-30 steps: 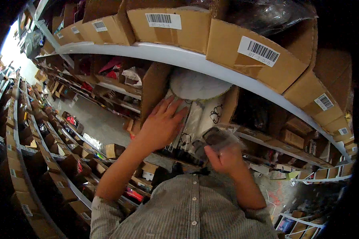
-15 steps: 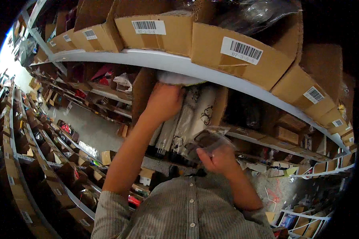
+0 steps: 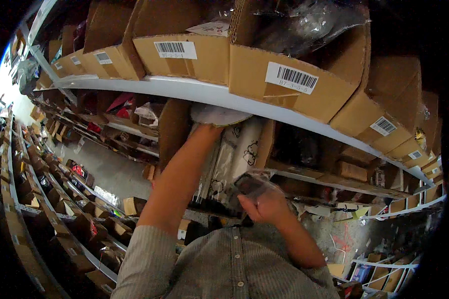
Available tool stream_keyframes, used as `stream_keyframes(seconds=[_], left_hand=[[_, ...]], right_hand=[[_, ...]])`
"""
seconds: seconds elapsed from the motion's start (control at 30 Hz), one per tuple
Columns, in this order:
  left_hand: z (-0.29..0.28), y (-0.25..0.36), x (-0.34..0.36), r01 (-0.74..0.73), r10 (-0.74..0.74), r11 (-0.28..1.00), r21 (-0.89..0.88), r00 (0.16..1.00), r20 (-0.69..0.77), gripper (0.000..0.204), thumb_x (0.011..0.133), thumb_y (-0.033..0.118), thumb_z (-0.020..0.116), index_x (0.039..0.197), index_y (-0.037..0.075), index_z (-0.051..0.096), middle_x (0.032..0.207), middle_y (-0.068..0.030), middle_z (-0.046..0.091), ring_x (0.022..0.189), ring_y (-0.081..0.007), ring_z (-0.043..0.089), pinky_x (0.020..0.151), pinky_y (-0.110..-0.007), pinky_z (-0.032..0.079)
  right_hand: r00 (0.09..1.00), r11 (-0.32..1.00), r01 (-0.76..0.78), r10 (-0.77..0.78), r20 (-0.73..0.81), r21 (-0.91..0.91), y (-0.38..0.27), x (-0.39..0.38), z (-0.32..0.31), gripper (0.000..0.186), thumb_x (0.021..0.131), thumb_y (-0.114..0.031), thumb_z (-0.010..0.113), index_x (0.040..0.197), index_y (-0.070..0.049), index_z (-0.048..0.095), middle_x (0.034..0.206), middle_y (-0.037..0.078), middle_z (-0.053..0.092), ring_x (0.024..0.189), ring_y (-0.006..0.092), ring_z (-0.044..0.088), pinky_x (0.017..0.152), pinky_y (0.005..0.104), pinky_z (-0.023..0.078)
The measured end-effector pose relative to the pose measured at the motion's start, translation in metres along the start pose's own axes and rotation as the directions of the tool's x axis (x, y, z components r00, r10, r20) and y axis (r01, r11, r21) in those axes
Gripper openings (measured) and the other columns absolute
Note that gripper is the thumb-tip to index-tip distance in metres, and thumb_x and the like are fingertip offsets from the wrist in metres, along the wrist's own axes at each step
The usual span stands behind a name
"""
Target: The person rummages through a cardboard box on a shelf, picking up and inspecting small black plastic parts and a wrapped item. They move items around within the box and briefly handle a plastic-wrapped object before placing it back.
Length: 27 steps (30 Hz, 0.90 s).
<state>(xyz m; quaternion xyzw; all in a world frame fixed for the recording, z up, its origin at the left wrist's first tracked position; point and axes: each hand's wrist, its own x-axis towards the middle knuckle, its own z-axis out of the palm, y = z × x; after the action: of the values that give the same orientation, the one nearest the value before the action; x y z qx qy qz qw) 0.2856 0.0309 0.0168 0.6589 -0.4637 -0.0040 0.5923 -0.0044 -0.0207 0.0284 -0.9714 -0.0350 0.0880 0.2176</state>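
Note:
My left hand (image 3: 208,132) reaches deep into an open cardboard box on the lower shelf. Its fingers are hidden beneath a pale, rounded, plastic-looking item (image 3: 219,115). Below that wrist lie several long rolls in clear wrap (image 3: 233,154), some white with black line drawings. In front of the box, my right hand (image 3: 268,205) is closed on a clear plastic bag (image 3: 254,183) with something dark in it, whose kind I cannot make out.
A white shelf beam (image 3: 184,88) crosses above my left hand. Over it stand cardboard bins (image 3: 184,54) with barcode labels, one holding clear plastic packaging (image 3: 314,25). More shelves of bins (image 3: 75,219) line the left, beyond a grey floor aisle (image 3: 110,169).
My left hand has gone farther into the box, under the pale item, which shows more now. The right hand still holds the bag; the whole view has shifted slightly.

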Motion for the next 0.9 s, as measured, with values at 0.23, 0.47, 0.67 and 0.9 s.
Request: stream_keyframes(seconds=[0.23, 0.47, 0.67, 0.9], left_hand=[[-0.005, -0.013, 0.012, 0.005, -0.058, 0.923, 0.385, 0.990, 0.126, 0.055, 0.095, 0.045, 0.052, 0.142, 0.015, 0.047, 0.147, -0.0121, 0.046, 0.134, -0.0327, 0.044, 0.113, -0.045, 0.036], [-0.018, -0.012, 0.033, -0.024, -0.066, 0.863, 0.505, 0.985, 0.161, 0.055, 0.095, 0.044, 0.052, 0.141, 0.015, 0.047, 0.146, -0.0126, 0.046, 0.134, -0.0331, 0.044, 0.112, -0.045, 0.036], [-0.022, -0.012, 0.036, -0.021, -0.087, 0.848, 0.530, 0.980, 0.179, 0.055, 0.095, 0.044, 0.053, 0.141, 0.014, 0.047, 0.146, -0.0131, 0.046, 0.134, -0.0336, 0.045, 0.112, -0.046, 0.036], [-0.022, -0.007, 0.033, -0.040, -0.081, 0.832, 0.554, 0.978, 0.191, 0.055, 0.095, 0.043, 0.053, 0.141, 0.014, 0.047, 0.145, -0.0136, 0.047, 0.133, -0.0340, 0.045, 0.112, -0.046, 0.037]], right_hand=[[0.997, 0.999, -0.040, 0.042, -0.065, 0.018, -0.007, -0.005, 0.002, 0.052, 0.095, -0.054, 0.045, 0.106, -0.013, 0.075, 0.095, 0.016, 0.072, 0.082, 0.0344, 0.070, 0.082, 0.0515, 0.052], [0.904, 0.998, 0.012, -0.037, -0.426, -0.060, -0.005, -0.001, 0.022, 0.049, 0.091, -0.052, 0.055, 0.098, -0.009, 0.076, 0.079, 0.013, 0.072, 0.060, 0.0318, 0.068, 0.059, 0.0438, 0.055], [0.916, 0.999, -0.015, 0.027, -0.401, 0.034, -0.015, -0.005, 0.010, 0.029, 0.091, -0.036, 0.061, 0.101, -0.011, 0.070, 0.094, 0.012, 0.070, 0.080, 0.0331, 0.067, 0.069, 0.0435, 0.051], [0.877, 0.999, 0.032, -0.033, -0.479, -0.009, -0.006, -0.002, 0.016, 0.027, 0.089, -0.035, 0.063, 0.098, -0.010, 0.072, 0.086, 0.012, 0.070, 0.071, 0.0333, 0.066, 0.060, 0.0442, 0.051]])
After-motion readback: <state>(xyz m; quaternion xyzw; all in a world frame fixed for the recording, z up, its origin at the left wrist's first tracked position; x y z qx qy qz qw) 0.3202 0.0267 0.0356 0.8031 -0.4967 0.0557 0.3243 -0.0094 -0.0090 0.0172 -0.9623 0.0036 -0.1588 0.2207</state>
